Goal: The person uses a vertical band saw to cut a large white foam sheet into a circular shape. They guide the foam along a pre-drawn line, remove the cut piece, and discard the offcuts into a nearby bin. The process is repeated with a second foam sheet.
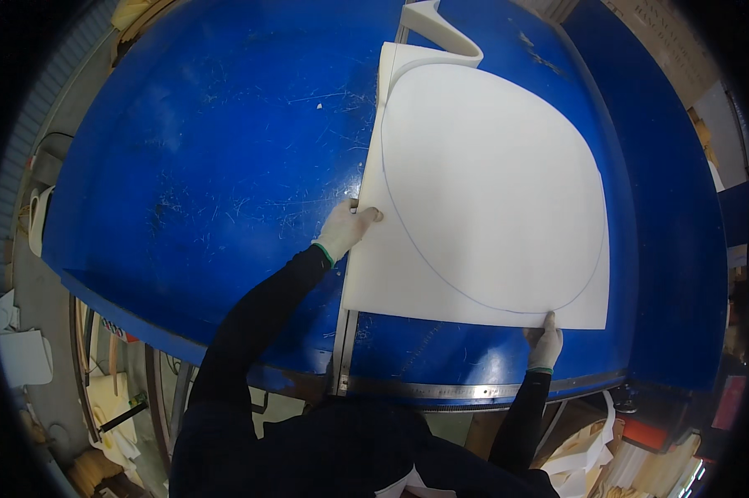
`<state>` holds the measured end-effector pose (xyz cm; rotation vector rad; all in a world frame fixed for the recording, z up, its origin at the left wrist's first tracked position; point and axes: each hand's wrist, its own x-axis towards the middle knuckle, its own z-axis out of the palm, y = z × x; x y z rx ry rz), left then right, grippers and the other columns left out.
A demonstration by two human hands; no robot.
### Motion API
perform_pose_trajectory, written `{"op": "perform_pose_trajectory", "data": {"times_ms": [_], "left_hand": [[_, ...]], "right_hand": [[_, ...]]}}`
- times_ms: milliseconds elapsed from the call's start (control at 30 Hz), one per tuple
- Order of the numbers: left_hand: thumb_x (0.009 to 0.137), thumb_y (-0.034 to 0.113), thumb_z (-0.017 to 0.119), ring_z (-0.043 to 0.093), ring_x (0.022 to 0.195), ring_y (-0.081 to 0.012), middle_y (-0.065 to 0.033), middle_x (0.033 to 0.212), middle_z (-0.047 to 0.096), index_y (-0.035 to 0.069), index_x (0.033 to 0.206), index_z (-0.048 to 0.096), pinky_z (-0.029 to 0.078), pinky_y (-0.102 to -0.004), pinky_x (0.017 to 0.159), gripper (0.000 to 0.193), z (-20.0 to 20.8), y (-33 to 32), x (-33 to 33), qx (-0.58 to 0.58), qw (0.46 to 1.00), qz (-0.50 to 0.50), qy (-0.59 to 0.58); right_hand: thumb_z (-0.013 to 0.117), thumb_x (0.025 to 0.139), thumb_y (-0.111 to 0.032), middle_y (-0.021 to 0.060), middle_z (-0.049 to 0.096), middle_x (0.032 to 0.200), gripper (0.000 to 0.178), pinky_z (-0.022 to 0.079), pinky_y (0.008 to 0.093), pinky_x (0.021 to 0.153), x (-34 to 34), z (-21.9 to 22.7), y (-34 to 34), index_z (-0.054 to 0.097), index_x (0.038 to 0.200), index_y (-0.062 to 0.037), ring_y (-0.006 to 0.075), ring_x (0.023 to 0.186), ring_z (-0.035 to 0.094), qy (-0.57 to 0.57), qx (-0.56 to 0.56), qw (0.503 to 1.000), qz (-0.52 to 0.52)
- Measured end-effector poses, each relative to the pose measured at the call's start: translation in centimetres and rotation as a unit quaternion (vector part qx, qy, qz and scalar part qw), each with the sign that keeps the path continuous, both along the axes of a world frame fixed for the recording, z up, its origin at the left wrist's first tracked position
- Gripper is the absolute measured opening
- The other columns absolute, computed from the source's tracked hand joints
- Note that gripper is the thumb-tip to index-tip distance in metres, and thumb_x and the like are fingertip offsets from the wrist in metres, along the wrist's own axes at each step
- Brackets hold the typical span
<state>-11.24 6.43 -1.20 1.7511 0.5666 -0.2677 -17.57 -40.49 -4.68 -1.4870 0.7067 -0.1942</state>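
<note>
A big white foam sheet (491, 191) lies on a blue table, with a rounded outline drawn on it in a thin blue line. Along its top and upper right the sheet's edge is curved. A curled strip of the same foam (445, 31) bends away beyond the top edge. My left hand (345, 228), in a pale glove with a green cuff, grips the sheet's left edge, thumb on top. At the bottom edge, toward the right corner, my right hand (545, 342), gloved too, pinches the sheet with its thumb on top. The fingers under the sheet are hidden.
The scratched blue tabletop (209, 149) has a metal track (346, 349) running across it, partly under the sheet. A metal ruler strip (474, 390) follows the near edge. A blue raised panel (673, 216) stands at the right. Foam offcuts (582, 456) lie below the table.
</note>
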Motion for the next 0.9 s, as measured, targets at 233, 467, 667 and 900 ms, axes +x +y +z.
{"op": "perform_pose_trajectory", "data": {"times_ms": [233,467,667,900], "left_hand": [[0.079,0.035,0.073,0.071,0.081,-0.0246,-0.0200,0.097,0.071,-0.011,0.124,0.058,0.055,-0.0333,0.073,0.066,-2.1,1.0,1.8,0.021,0.999,0.027,-0.040],[0.080,0.035,0.072,0.071,0.084,-0.0254,-0.0209,0.099,0.071,-0.011,0.121,0.059,0.055,-0.0340,0.075,0.064,-2.4,2.1,3.4,0.012,0.999,0.032,-0.038],[0.080,0.036,0.072,0.071,0.086,-0.0261,-0.0219,0.102,0.070,-0.012,0.119,0.059,0.055,-0.0343,0.077,0.064,-2.2,2.9,4.7,0.015,0.998,0.037,-0.040],[0.079,0.039,0.073,0.070,0.091,-0.0273,-0.0245,0.106,0.068,-0.013,0.122,0.056,0.055,-0.0350,0.081,0.070,-1.1,3.7,6.0,0.052,0.997,0.028,-0.039]], "right_hand": [[0.062,0.101,-0.035,0.0101,0.068,0.098,0.036,0.058,0.0336,0.062,0.8,-0.4,0.4,0.056,0.113,-0.0019,0.0195,0.078,0.068,0.020,0.004,1.000,0.008],[0.060,0.102,-0.035,0.0124,0.067,0.094,0.038,0.058,0.0342,0.064,1.0,-0.5,1.8,0.054,0.109,0.0015,0.0195,0.075,0.067,0.002,0.005,0.999,0.035],[0.060,0.102,-0.035,0.0121,0.067,0.091,0.038,0.058,0.0335,0.063,0.9,-0.9,2.4,0.055,0.109,0.0021,0.0194,0.073,0.067,-0.002,0.009,0.999,0.048],[0.060,0.102,-0.035,0.0103,0.065,0.083,0.037,0.058,0.0336,0.060,0.8,-0.7,4.5,0.057,0.105,0.0012,0.0198,0.067,0.065,-0.004,0.025,0.999,0.027]]}}
